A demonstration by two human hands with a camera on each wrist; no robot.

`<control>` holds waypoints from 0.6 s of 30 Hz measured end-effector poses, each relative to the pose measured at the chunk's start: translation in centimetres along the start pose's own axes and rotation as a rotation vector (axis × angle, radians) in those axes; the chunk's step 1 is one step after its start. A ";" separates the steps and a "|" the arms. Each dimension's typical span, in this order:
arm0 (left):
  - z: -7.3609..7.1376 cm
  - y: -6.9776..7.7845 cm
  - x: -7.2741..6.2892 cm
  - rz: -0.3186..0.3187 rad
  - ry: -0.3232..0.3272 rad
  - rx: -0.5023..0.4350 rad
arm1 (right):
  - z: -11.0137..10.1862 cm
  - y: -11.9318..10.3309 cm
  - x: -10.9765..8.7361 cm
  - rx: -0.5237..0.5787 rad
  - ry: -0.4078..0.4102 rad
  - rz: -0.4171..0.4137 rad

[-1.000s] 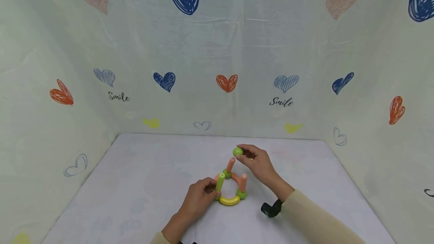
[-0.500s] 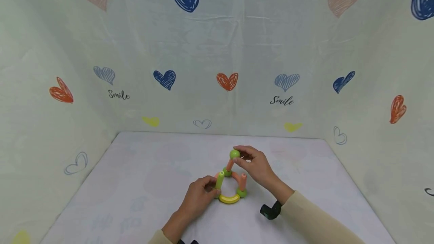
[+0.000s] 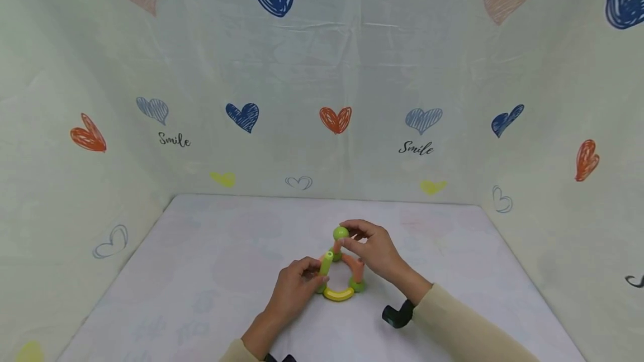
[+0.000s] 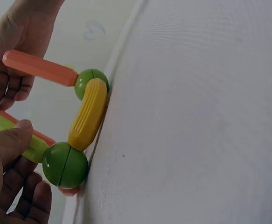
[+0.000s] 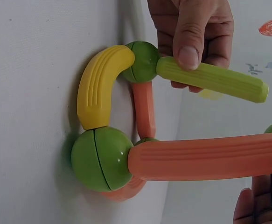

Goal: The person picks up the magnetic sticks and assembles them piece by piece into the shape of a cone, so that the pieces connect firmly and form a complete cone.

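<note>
A ring of magnetic building pieces sits on the table, joining green balls [image 5: 101, 158], a yellow curved piece [image 3: 339, 295] and orange curved pieces. Upright rods rise from it: a light green rod [image 5: 215, 80] at left, an orange rod [image 4: 40, 68] at right and another orange rod at the back. My left hand [image 3: 293, 289] pinches the light green rod near its base between thumb and fingers. My right hand [image 3: 374, 247] holds a loose green ball [image 3: 340, 232] by thumb and fingertips, right at the top of the back orange rod, whose upper part the thumb partly covers.
The white table [image 3: 226, 239] reaches back to a hanging cloth [image 3: 302, 71] printed with hearts, which also lines both sides. A black wrist camera [image 3: 397, 314] hangs below my right sleeve [image 3: 468, 323].
My right hand has moved left and slightly down, bringing the green ball from beside the back orange rod onto its top. My left hand keeps its grip on the light green rod.
</note>
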State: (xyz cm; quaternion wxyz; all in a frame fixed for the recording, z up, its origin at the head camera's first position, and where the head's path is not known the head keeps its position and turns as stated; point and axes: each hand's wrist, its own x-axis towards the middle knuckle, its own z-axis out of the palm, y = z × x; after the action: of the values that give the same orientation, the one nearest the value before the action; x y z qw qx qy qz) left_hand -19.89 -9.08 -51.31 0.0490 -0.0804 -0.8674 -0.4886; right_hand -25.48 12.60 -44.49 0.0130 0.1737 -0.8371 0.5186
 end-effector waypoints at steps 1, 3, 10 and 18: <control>0.0 0.1 0.0 -0.006 0.001 0.005 | 0.1 -0.1 -0.1 -0.004 -0.002 0.003; 0.1 0.3 0.1 -0.015 0.003 0.013 | 0.2 -0.2 -0.2 -0.018 -0.004 0.004; 0.3 0.5 0.4 -0.029 0.017 0.011 | 0.3 -0.2 -0.4 -0.028 -0.030 -0.037; 0.5 0.4 0.5 -0.040 0.019 -0.008 | 0.4 -0.3 -0.7 -0.011 -0.061 -0.072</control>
State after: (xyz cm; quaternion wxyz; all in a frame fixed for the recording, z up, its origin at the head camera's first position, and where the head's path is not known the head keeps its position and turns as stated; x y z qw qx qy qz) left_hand -20.33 -8.40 -51.10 0.0474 -0.0586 -0.8663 -0.4938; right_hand -24.71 12.30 -44.58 0.0071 0.2194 -0.8332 0.5075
